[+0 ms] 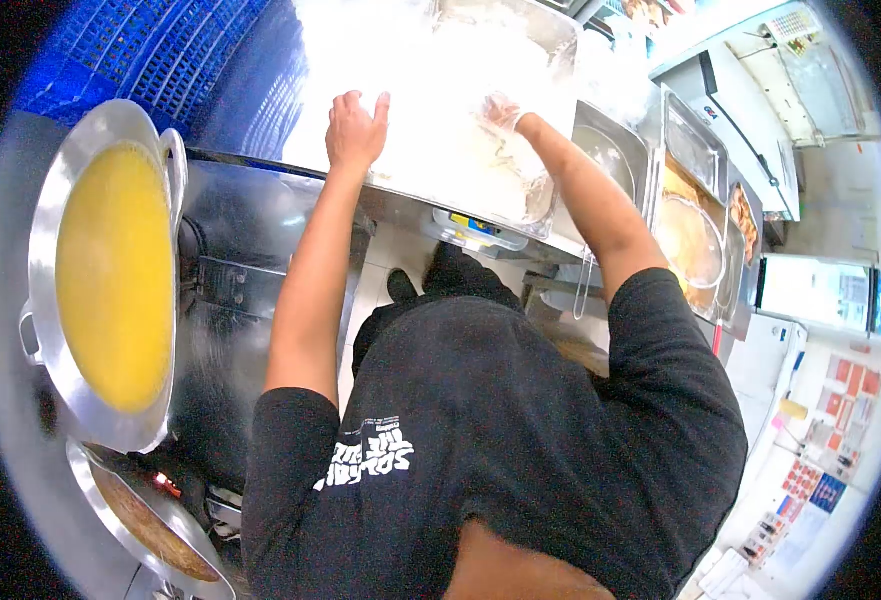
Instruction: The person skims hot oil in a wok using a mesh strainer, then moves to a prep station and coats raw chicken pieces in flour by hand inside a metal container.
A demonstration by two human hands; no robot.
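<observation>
My left hand (357, 132) is over the brightly lit counter near its front edge, thumb apart from the fingers. It is open and I see nothing in it. My right hand (503, 112), which seems to wear a thin clear glove, reaches into a wide metal tray (538, 215) with pale contents. Glare washes out the fingers, so I cannot tell whether they hold anything. What fills the tray is too overexposed to name.
To the left stands a large metal wok (45, 250) of yellow liquid, with a second pan (175, 545) below it. Blue plastic baskets (150, 70) are at upper left. Right of the tray are a metal pan (610, 150) and a round wire strainer (688, 240).
</observation>
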